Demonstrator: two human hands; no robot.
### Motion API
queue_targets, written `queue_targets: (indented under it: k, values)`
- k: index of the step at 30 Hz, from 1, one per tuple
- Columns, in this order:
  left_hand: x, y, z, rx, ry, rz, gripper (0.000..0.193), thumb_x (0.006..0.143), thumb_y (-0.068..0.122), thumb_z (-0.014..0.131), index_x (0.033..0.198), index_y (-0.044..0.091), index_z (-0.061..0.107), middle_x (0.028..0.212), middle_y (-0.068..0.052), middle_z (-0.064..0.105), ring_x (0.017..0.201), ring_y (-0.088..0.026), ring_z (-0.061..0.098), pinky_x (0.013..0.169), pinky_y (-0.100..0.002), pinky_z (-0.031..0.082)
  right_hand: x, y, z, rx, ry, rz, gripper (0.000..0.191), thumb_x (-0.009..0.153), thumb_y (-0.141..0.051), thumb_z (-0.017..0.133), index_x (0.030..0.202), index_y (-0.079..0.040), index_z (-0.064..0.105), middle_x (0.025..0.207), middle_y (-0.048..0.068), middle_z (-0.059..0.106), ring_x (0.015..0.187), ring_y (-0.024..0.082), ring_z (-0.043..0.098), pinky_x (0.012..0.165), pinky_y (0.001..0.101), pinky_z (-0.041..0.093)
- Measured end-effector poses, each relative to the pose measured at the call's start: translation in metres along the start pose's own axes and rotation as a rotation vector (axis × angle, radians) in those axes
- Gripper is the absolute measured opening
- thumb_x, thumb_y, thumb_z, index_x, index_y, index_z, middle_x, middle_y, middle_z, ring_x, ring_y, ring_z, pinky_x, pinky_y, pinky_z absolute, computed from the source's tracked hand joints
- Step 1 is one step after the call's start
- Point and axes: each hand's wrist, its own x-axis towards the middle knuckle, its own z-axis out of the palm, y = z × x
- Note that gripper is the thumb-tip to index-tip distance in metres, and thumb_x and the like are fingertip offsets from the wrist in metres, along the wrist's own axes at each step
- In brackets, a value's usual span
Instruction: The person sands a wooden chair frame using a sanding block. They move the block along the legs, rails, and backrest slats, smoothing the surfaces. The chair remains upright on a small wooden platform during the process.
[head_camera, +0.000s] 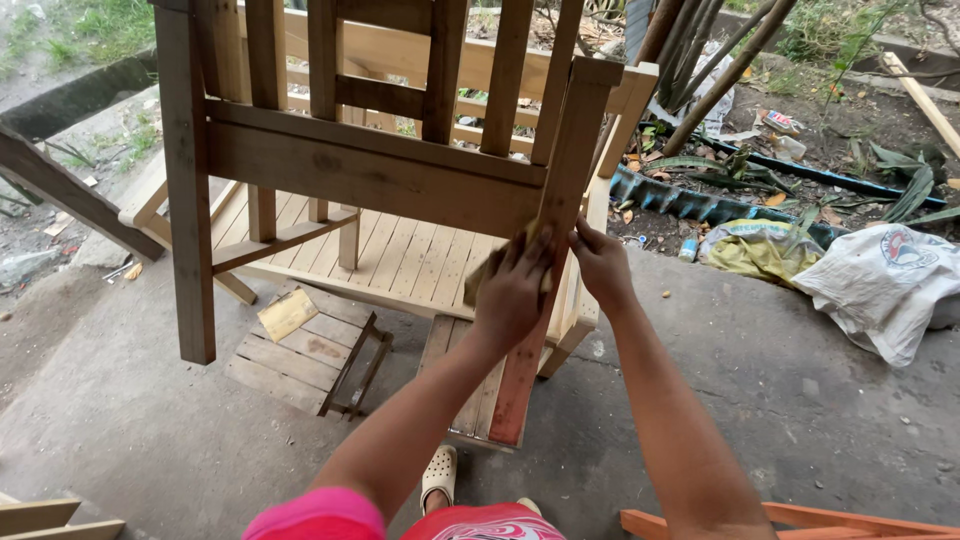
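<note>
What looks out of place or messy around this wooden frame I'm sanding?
The leg under your left hand turns reddish lower down, unlike the pale wood above. Your right hand steadies the same post. A loose wood block lies on the slats below, and bags and litter sit on the ground to the right.

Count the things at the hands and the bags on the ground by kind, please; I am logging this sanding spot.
Wooden chair frame: 1
Sandpaper piece, under the left hand: 1
Loose wooden block: 1
White bag: 1
Yellow bag: 1
Hands, counting the right hand on the chair leg: 2
Total: 7
</note>
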Motion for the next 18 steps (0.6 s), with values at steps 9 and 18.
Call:
queue_targets:
  k: [9,18]
  values:
    - [0.038,-0.009,0.03,-0.018,0.047,-0.069,0.044,0.104,0.032,0.052,0.146,0.02,0.062,0.156,0.0,0.052,0.145,-0.034,0.05,0.118,-0.06,0.036,0.01,0.016,0.0,0.124,-0.046,0.074,0.046,0.1,-0.02,0.067,0.144,-0.01,0.06,0.12,0.007,0.076,0.105,0.007,0.062,0.092,0.0237,0.049]
    - [0.082,-0.009,0.015,0.082,0.12,0.05,0.046,0.105,0.032,0.052,0.149,0.019,0.059,0.162,-0.002,0.044,0.14,-0.034,0.051,0.117,-0.061,0.038,0.017,0.018,-0.006,0.095,-0.112,0.086,0.047,0.1,-0.021,0.067,0.145,-0.012,0.06,0.11,0.003,0.076,0.093,0.004,0.061,0.083,0.0232,0.05]
